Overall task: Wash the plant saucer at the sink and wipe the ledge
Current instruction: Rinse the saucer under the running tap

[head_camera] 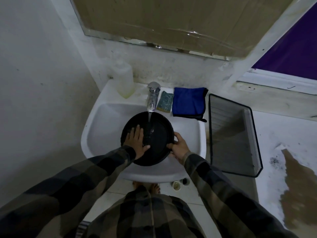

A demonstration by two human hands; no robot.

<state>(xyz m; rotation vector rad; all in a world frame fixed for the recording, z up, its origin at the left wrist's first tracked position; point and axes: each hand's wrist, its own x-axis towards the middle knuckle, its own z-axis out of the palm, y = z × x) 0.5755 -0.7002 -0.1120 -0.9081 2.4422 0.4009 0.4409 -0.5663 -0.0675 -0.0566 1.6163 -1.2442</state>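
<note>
Running from the tap [153,96], a thin stream of water [149,118] lands inside the plant saucer [161,141] -- a round, black, shallow dish held over the bowl of the white sink [103,117], its far edge just under the spout. The left hand [137,143] lies flat on the saucer's inner face, fingers straight and a little spread, palm down on the left half. The right hand [180,148] grips the saucer's right rim, fingers curled round the edge and thumb on top. Both arms wear dark checked sleeves [85,177].

On the ledge [109,88] behind the bowl stands a pale, translucent bottle [123,78] at the left, well apart from the tap. Just right of the tap lies a green sponge [165,101], and touching its right side is a folded blue cloth [188,101] with a dark border (one corner hangs over the sink's edge). Beside the sink on the right sits a black wire-mesh basket [231,134] on a white surface with brown patches. Above the ledge, the mirror [109,37] is covered with brown cardboard [171,19] -- tape glints across it. Bare feet [155,188] show on the tiled floor below the sink, with two small cups [176,185] near them.
</note>
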